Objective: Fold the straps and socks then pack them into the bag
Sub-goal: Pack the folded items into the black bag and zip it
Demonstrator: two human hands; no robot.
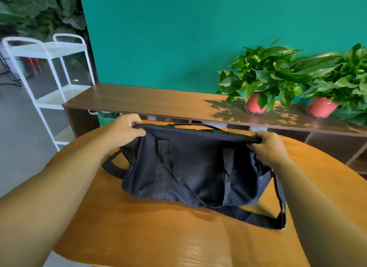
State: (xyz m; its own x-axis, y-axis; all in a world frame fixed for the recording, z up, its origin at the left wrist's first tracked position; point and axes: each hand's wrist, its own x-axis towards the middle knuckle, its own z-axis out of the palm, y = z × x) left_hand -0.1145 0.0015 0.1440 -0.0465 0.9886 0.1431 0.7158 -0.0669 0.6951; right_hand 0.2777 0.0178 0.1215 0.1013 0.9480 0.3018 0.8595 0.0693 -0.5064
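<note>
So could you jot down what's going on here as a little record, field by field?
Bag: dark duffel bag, lying on the round wooden table
Left hand: grips the bag's top edge at one end
Right hand: grips the top edge at the other end
Shoulder strap: trails loose on the table, front right
Socks: none in view
Behind: sideboard with two potted plants; white trolley at left
</note>
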